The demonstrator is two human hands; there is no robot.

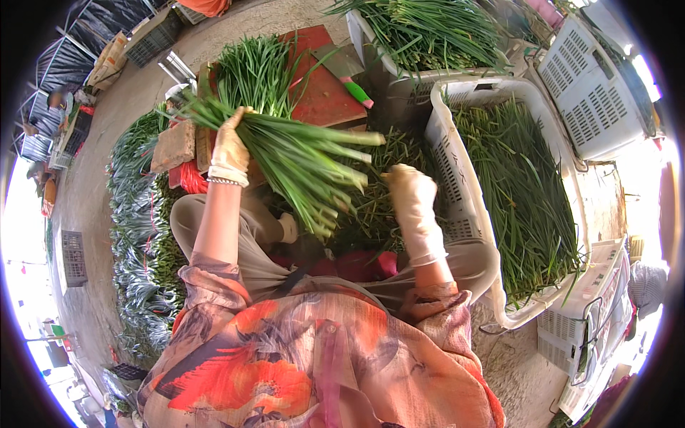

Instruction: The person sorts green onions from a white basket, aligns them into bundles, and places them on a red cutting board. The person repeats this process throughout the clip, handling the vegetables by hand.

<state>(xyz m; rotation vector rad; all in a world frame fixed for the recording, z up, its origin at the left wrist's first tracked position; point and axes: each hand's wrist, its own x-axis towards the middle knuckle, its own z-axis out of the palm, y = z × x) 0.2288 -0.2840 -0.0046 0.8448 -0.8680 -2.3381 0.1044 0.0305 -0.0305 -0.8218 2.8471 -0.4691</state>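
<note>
In a pale glove, my left hand (233, 144) grips a bunch of long green leafy stalks, probably garlic chives (305, 155), whose pale cut ends fan out to the right. My gloved right hand (411, 195) is just right of those ends, fingers curled and blurred; whether it holds anything cannot be told. Behind the bunch, more green stalks (257, 75) lie on a red board (316, 104), beside a wide-bladed knife with a green and pink handle (357, 93). Loose trimmings (369, 214) lie below, between my knees.
A white plastic crate (471, 198) of green stalks stands at the right, another full crate (396, 59) behind it. Tied bundles (139, 235) line the floor at the left. A brick (174, 145) and red twine (192, 177) are by the board. A person (58, 101) is far left.
</note>
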